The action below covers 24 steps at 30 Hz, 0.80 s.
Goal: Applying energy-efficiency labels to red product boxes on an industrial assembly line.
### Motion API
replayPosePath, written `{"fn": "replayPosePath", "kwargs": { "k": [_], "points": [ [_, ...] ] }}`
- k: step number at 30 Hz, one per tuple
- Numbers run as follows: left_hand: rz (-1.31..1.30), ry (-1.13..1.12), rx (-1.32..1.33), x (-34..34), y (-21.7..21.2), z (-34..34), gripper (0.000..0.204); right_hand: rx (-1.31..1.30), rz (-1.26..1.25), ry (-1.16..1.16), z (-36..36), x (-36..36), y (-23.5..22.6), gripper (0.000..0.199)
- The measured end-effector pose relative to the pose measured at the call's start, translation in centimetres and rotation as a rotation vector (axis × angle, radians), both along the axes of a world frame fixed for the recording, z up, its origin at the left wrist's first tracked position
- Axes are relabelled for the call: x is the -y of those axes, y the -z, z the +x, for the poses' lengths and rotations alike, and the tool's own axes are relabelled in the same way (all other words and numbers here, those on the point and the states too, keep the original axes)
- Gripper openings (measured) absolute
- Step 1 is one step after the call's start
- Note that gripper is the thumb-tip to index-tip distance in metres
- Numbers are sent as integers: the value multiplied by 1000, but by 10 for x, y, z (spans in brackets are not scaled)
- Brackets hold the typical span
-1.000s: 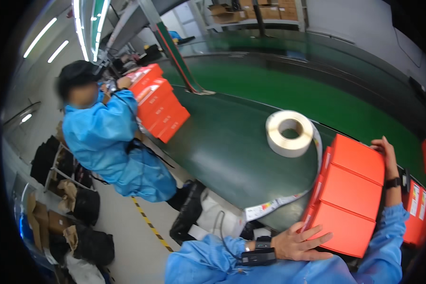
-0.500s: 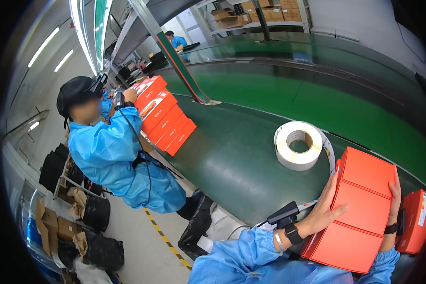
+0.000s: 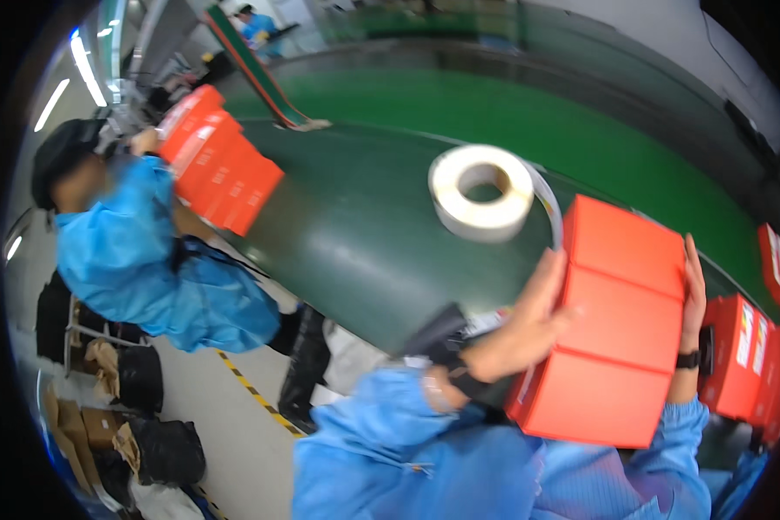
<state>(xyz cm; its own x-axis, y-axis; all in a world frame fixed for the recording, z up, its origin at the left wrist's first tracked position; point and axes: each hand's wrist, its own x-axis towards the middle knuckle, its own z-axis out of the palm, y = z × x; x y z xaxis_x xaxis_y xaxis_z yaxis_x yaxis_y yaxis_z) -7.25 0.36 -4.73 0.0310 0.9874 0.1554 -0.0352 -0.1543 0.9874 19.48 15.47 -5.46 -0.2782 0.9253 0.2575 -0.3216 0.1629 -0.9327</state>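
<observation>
A row of three red boxes (image 3: 620,316), pressed side by side, is held between my two hands over the near right part of the dark green bench. Blurred by motion, my left hand (image 3: 524,329) presses flat against their left side, its thumb reaching over the middle box. Along the opposite side lie the fingers of my right hand (image 3: 692,290). Just beyond my left hand stands a roll of white labels (image 3: 449,195), its loose strip trailing to the right and down behind the boxes. Dark straps with devices are on both my wrists.
More red boxes (image 3: 730,360) with white stickers stand right of my right wrist, and another red box (image 3: 776,264) sits farther back. At left, a co-worker in a blue gown (image 3: 130,234) handles a red box stack (image 3: 230,178). A green post (image 3: 256,69) rises from the bench (image 3: 347,234).
The view has swung right, so the bench, label roll and co-worker appear farther left and higher. More red boxes show at right. Both hands still hold the three boxes.
</observation>
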Motion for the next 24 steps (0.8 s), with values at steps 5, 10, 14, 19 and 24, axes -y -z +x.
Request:
{"fn": "replayPosePath", "kwargs": {
  "k": [5, 10, 14, 19, 24],
  "points": [
    [-135, -164, -363, 62, -74, -79, 59, 157, 14, 310, 19, 41, -67, 45],
    [-471, -246, -616, 118, -50, -134, 56, 309, 224, 113, 6, 72, -110, 35],
    [-439, -172, -952, 132, -40, -114, 59, 565, 436, 62, -21, 97, -140, 32],
    [-936, -104, -975, 154, -5, -147, 63, 815, 624, -41, -45, 117, -163, 31],
    [-667, 193, 88, 203, 84, -179, 54, 884, 684, -91, -69, 137, -168, 28]
  ]
}}
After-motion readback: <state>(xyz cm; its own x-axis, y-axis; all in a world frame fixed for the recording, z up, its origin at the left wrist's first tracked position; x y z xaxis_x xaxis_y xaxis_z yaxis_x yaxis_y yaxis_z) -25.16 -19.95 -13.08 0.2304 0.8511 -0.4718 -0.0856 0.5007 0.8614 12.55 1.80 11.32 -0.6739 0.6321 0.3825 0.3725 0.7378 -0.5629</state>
